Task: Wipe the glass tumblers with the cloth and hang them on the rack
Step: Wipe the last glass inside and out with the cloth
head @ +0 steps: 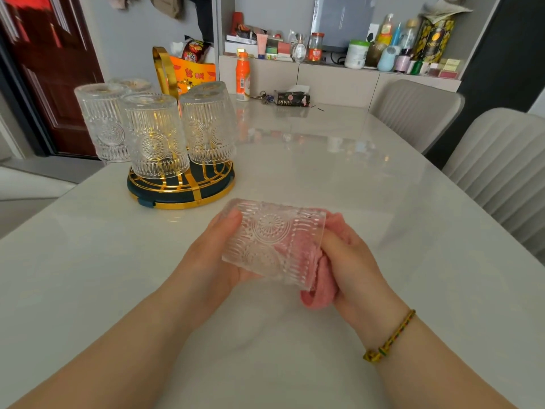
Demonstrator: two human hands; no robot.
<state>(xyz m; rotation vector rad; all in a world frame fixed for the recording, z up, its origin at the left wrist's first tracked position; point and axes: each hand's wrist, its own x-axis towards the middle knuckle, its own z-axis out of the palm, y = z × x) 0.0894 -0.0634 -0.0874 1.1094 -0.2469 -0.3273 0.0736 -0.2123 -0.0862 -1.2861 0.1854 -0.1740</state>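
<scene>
My left hand (pixel 213 255) grips an embossed glass tumbler (pixel 265 231), held on its side above the table with its mouth facing right. A pink cloth (pixel 320 286) is pushed into that mouth, and my right hand (pixel 354 261) holds the cloth with fingers partly inside the glass. At the left stands the gold rack (pixel 182 187) on a dark round base. Several matching tumblers hang upside down on it, the nearest one (pixel 154 134) in front.
The white marble table (pixel 354 172) stretches ahead. At its far end sit an orange bottle (pixel 242 76), keys and a dark tissue pack (pixel 292 98). Two grey chairs (pixel 501 163) stand along the right edge. A cluttered shelf runs behind.
</scene>
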